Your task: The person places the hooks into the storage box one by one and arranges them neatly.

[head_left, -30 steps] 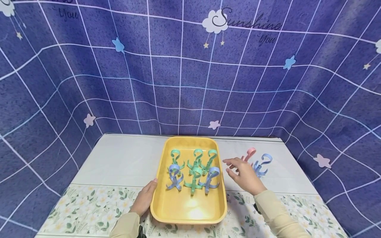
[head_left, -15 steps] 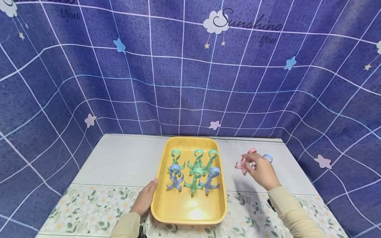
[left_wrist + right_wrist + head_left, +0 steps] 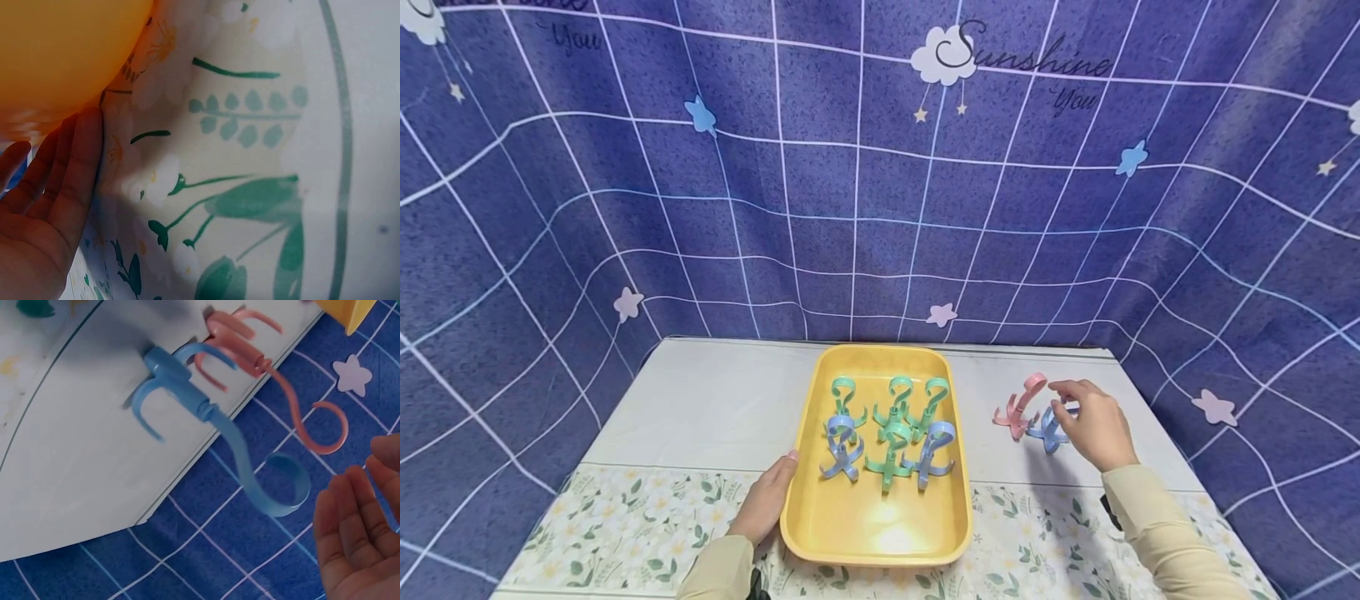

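Observation:
In the head view my left hand (image 3: 766, 497) lies along the left side of the yellow tray (image 3: 880, 560), its fingers touching the tray. The left wrist view shows those fingers extended against the tray's wall (image 3: 69, 56). My right hand (image 3: 1099, 425) hovers beside a blue claw hook (image 3: 1048, 429) and partly covers it. In the right wrist view this blue hook's curl (image 3: 287, 487) stands apart from the loosely bent fingers (image 3: 350, 515), which hold nothing. Left of it stands a pink claw hook (image 3: 1018, 408), curl upward, claws on the table.
Several green claw hooks (image 3: 889, 462) and two blue ones stand in the tray, mostly toward its far half. The white tabletop (image 3: 715, 400) carries a floral strip (image 3: 632, 517) along the front. A blue grid-patterned curtain (image 3: 880, 208) encloses the back and sides.
My right hand has moved rightward from beside the tray, past the pink hook, to the blue hook. The left hand and the tray have stayed put.

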Action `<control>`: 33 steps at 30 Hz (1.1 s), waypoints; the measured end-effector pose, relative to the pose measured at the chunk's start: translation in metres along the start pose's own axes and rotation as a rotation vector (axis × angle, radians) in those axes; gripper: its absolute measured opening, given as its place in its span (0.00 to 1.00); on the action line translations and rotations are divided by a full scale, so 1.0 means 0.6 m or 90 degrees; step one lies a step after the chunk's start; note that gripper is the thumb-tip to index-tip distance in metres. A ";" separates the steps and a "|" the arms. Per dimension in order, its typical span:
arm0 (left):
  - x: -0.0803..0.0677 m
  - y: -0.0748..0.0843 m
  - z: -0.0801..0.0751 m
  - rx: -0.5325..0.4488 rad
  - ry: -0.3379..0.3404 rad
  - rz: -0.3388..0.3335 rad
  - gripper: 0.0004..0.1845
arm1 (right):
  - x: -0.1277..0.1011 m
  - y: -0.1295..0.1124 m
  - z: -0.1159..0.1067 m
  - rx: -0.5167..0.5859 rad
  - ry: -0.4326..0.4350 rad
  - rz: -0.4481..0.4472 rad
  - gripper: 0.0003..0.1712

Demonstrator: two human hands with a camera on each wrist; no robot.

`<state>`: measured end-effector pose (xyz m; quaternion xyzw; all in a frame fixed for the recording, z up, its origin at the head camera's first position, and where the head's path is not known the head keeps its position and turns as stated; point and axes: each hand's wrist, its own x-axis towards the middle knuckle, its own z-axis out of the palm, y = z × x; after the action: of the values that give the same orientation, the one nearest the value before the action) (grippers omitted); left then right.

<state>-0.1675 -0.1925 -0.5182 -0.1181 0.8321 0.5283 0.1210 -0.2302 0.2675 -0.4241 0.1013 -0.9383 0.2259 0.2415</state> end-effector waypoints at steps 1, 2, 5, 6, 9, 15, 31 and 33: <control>0.000 -0.001 0.000 0.000 0.000 0.000 0.46 | -0.001 0.003 -0.001 -0.004 0.003 0.005 0.14; 0.001 -0.001 0.001 -0.001 0.001 0.001 0.46 | -0.001 0.006 -0.002 -0.009 0.005 0.009 0.14; 0.000 -0.002 0.001 0.001 0.001 0.007 0.45 | -0.003 0.011 -0.005 -0.017 0.008 0.017 0.14; 0.000 -0.002 0.001 0.000 0.001 0.009 0.45 | -0.003 0.013 -0.006 -0.019 0.009 0.019 0.14; -0.001 -0.002 0.001 0.000 0.001 0.013 0.44 | -0.004 0.017 -0.009 -0.022 0.012 0.029 0.14; -0.003 0.000 0.001 0.005 0.006 0.021 0.45 | -0.006 0.026 -0.013 -0.037 -0.023 0.077 0.18; -0.005 0.003 0.006 0.008 0.018 0.005 0.47 | -0.008 0.035 -0.009 -0.045 -0.088 0.114 0.21; -0.005 0.002 0.006 0.009 0.018 0.010 0.46 | -0.007 0.037 -0.008 -0.046 -0.086 0.113 0.20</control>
<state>-0.1648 -0.1887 -0.5175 -0.1181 0.8383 0.5216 0.1061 -0.2310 0.2897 -0.4308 0.0239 -0.9652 0.2053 0.1603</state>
